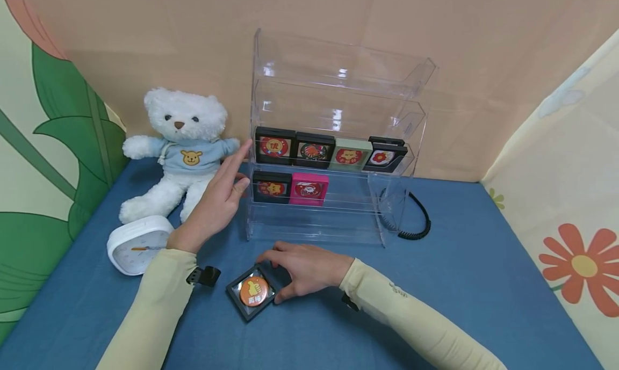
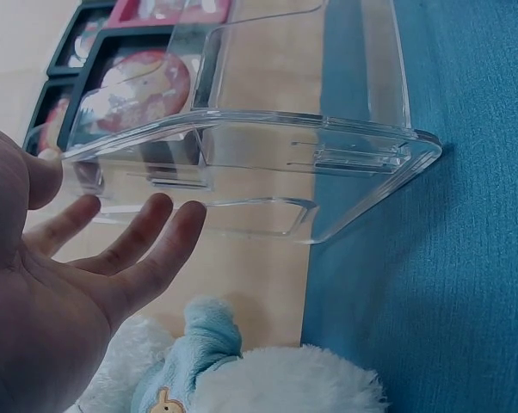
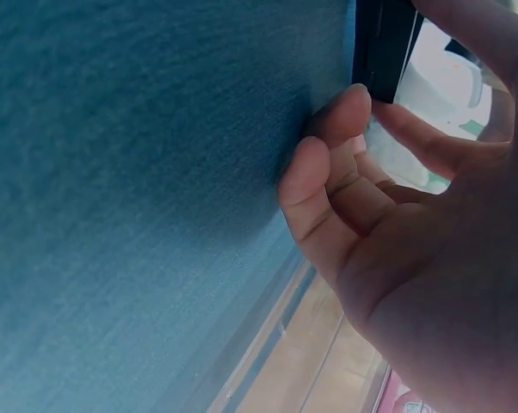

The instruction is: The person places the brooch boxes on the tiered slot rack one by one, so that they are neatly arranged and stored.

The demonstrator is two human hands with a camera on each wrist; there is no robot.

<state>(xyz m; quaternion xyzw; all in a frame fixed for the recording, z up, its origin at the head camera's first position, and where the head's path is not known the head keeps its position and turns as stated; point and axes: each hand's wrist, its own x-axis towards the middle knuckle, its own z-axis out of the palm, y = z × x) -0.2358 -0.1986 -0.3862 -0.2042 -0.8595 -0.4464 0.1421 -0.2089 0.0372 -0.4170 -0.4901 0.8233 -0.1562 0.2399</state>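
A square black display frame point(image 1: 252, 292) with an orange thumbs-up badge inside lies on the blue cloth. My right hand point(image 1: 307, 268) pinches its right side between thumb and fingers; in the right wrist view the black edge of the frame point(image 3: 383, 52) shows at the fingertips. At the left side of a clear acrylic tiered rack point(image 1: 314, 219), my left hand point(image 1: 217, 203) is raised with its fingers extended. In the left wrist view, the thumb and fingers of the left hand point(image 2: 78, 267) are spread at the rack's side panel point(image 2: 268, 125).
Several framed badges stand on two rack tiers, including a pink frame point(image 1: 309, 189) and a pale green one point(image 1: 349, 155). Left of the rack sit a white teddy bear point(image 1: 186, 128) and a white clock point(image 1: 137, 246). A black coiled cord point(image 1: 420, 233) lies at the right.
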